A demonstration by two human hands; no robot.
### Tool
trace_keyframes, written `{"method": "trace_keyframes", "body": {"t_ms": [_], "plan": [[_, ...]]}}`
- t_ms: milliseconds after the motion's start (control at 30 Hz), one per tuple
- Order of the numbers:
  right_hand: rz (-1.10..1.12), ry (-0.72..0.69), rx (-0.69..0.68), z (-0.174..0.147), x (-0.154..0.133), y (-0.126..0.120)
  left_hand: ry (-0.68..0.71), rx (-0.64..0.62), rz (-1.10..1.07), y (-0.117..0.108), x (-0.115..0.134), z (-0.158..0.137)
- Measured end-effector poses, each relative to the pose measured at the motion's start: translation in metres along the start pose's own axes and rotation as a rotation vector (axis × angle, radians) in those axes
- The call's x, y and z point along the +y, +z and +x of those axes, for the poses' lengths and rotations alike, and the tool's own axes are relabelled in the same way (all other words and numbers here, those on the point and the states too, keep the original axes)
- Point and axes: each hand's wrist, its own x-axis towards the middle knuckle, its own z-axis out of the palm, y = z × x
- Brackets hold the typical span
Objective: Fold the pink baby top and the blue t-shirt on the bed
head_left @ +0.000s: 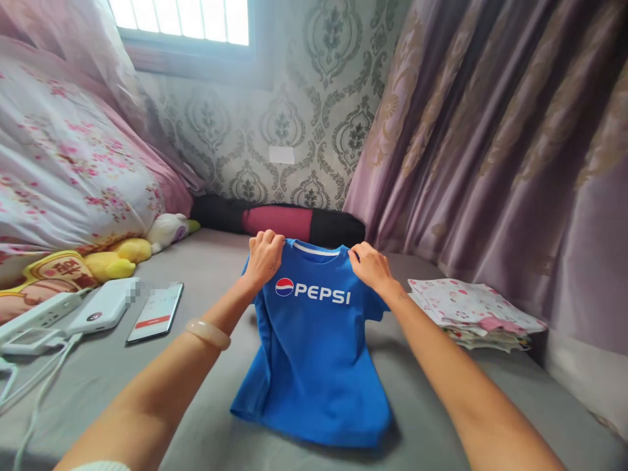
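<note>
A small blue T-shirt (314,353) with a white PEPSI print faces me, its neckline at the top. My left hand (265,256) is closed on its left shoulder, and my right hand (370,265) pinches the right shoulder. Between the two hands the collar is stretched fairly straight. The upper part of the shirt is raised, while its lower hem lies on or just over the grey bed sheet (196,405); I cannot tell which. Both sleeves are partly hidden behind my hands and forearms.
On the right is a stack of folded printed cloth (475,304). To the left lie a phone (156,314), a white power bank (103,306), a power strip (44,317) with cables, and plush toys (118,256). A black and red bolster (277,221) lies along the wall.
</note>
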Motion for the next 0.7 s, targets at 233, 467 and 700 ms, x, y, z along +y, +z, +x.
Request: {"method": "trace_keyframes", "body": {"t_ms": [233,467,700], "plan": [[-0.064,0.018,-0.094,-0.003,0.009,0.060,-0.038,-0.111,-0.032,0.053,-0.006,-0.009],[-0.067,0.010,-0.138,0.003,0.020,0.092,-0.044,-0.132,-0.043,0.092,-0.015,-0.008],[-0.093,0.020,-0.219,0.018,0.027,0.126,-0.043,-0.205,0.026,0.123,-0.021,-0.002]]}}
